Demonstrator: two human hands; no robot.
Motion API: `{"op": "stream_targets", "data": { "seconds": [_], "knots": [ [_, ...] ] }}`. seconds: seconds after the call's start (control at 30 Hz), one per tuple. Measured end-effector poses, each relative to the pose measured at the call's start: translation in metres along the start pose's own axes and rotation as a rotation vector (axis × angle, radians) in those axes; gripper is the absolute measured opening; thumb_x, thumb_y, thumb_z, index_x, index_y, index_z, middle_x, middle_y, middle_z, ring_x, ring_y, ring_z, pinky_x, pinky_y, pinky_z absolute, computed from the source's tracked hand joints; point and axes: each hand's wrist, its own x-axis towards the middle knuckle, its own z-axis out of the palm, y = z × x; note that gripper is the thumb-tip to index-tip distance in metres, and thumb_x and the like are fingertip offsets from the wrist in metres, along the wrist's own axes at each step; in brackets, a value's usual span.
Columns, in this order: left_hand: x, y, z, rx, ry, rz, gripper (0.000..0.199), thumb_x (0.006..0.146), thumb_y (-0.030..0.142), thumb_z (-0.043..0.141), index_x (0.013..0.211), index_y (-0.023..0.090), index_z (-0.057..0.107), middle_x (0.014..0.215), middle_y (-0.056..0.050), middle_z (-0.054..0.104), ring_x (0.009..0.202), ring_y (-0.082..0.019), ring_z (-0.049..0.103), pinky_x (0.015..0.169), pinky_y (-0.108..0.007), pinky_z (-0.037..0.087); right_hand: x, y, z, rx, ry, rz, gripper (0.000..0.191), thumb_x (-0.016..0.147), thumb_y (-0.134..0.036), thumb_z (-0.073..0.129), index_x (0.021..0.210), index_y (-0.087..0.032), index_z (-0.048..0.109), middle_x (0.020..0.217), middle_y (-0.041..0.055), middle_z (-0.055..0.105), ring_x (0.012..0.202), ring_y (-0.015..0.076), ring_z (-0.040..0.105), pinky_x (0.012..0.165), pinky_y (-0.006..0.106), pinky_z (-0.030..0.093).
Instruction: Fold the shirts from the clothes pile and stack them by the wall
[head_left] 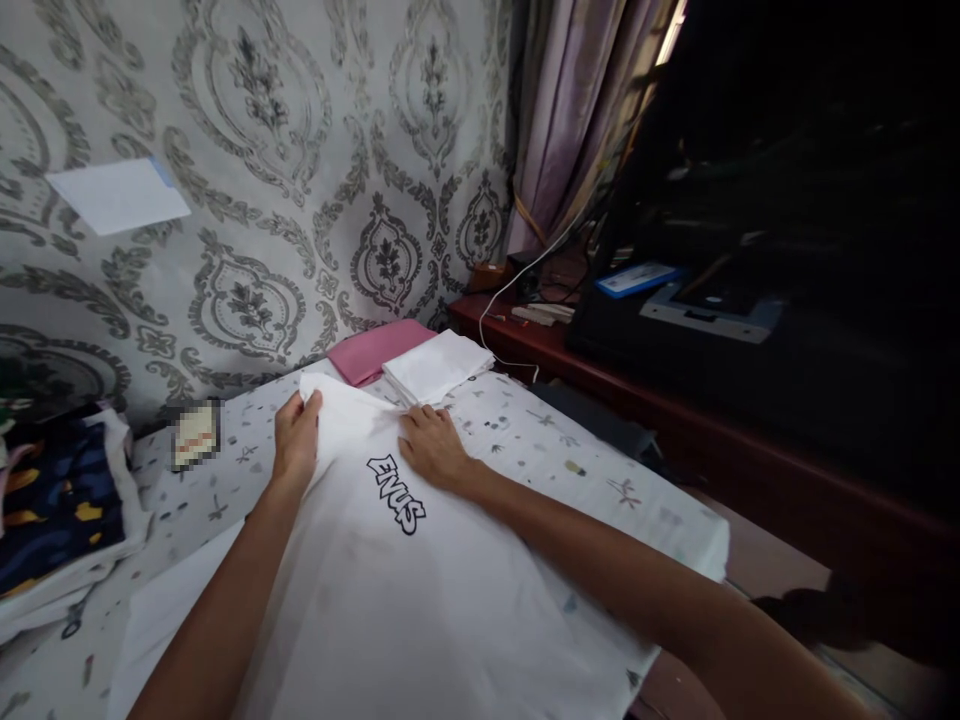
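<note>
A white T-shirt (pixel 360 590) with "ENUS" in black-outlined letters is spread before me over the patterned bed sheet. My left hand (pixel 298 440) pinches its far left corner, lifting the cloth a little. At the shirt's far right edge, my right hand (pixel 435 447) has its fingers curled on the fabric, and the cloth between the hands is creased. Just beyond the right hand lies a folded white garment (pixel 442 362), and behind it a folded pink cloth (pixel 375 350). The shirt's near end runs out of view.
Dark patterned clothing (pixel 64 510) lies at the left, near a blurred-out packet (pixel 196 436). Along the right stands a dark red wooden cabinet (pixel 540 345) with a large black screen (pixel 780 200). A white cable (pixel 487 315) hangs toward the bed. The papered wall (pixel 337 150) borders the far side.
</note>
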Motion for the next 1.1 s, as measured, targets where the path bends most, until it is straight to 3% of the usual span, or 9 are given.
{"op": "stream_targets", "data": {
  "seconds": [0.17,0.37,0.57,0.73,0.83,0.97,1.03,1.1],
  "knots": [
    [-0.015,0.009,0.003,0.028,-0.029,0.061,0.032,0.073,0.046,0.068,0.069,0.019,0.051,0.055,0.009,0.037,0.049,-0.007,0.032,0.046,-0.019,0.025,0.001,-0.001,-0.001,0.01,0.019,0.084,0.031,0.095,-0.03,0.046,0.116,-0.013,0.062,0.122,0.0177,0.059,0.114,0.0315,0.047,0.101,0.05,0.035],
    [-0.033,0.023,0.002,0.276,-0.151,0.143,0.032,0.08,0.046,0.062,0.066,0.019,0.052,0.051,0.007,0.036,0.048,-0.009,0.031,0.044,-0.021,0.024,0.0,-0.002,-0.002,0.038,0.026,0.122,0.037,0.095,-0.032,0.046,0.126,-0.014,0.057,0.126,0.0175,0.057,0.118,0.0341,0.044,0.103,0.056,0.031],
    [-0.049,0.018,0.001,0.407,-0.288,0.228,0.034,0.087,0.048,0.056,0.066,0.021,0.049,0.05,0.007,0.034,0.048,-0.01,0.031,0.047,-0.021,0.025,0.0,-0.001,-0.002,0.053,0.004,0.133,0.038,0.095,-0.033,0.047,0.126,-0.014,0.057,0.126,0.0172,0.056,0.117,0.0332,0.044,0.103,0.052,0.032],
    [-0.065,0.02,0.0,0.53,-0.307,0.299,0.031,0.088,0.046,0.052,0.073,0.019,0.057,0.053,0.007,0.039,0.051,-0.01,0.036,0.051,-0.021,0.03,0.0,0.001,-0.002,0.033,-0.007,0.132,0.035,0.095,-0.034,0.048,0.123,-0.015,0.057,0.125,0.0153,0.055,0.115,0.0314,0.043,0.1,0.047,0.034],
    [-0.074,0.022,-0.002,0.647,-0.381,0.332,0.031,0.09,0.044,0.046,0.076,0.019,0.057,0.059,0.004,0.046,0.056,-0.012,0.044,0.055,-0.023,0.035,-0.001,0.0,-0.004,0.023,-0.018,0.135,0.036,0.095,-0.034,0.046,0.124,-0.015,0.056,0.125,0.0146,0.055,0.114,0.0308,0.043,0.098,0.046,0.034],
    [-0.076,0.025,-0.001,1.067,-0.489,0.306,0.014,0.088,0.028,0.047,0.083,0.021,0.058,0.072,-0.001,0.061,0.068,-0.019,0.058,0.063,-0.027,0.039,-0.001,0.0,-0.005,0.031,-0.012,0.153,0.035,0.095,-0.032,0.046,0.124,-0.016,0.057,0.125,0.0144,0.057,0.114,0.0306,0.044,0.097,0.045,0.034],
    [-0.072,0.03,0.007,1.2,-0.449,0.269,0.019,0.086,0.021,0.048,0.102,0.022,0.059,0.095,-0.005,0.069,0.087,-0.023,0.064,0.071,-0.03,0.043,-0.002,-0.001,-0.006,0.038,-0.009,0.156,0.034,0.095,-0.031,0.047,0.123,-0.016,0.057,0.125,0.014,0.057,0.114,0.0304,0.044,0.097,0.044,0.034],
    [-0.07,0.035,0.021,1.181,-0.402,0.269,0.035,0.086,0.019,0.049,0.12,0.022,0.051,0.119,-0.008,0.065,0.105,-0.024,0.063,0.08,-0.032,0.046,-0.003,0.0,-0.008,0.047,-0.006,0.152,0.033,0.094,-0.031,0.048,0.123,-0.017,0.058,0.125,0.0138,0.057,0.114,0.0302,0.044,0.096,0.043,0.034]
  ]
}}
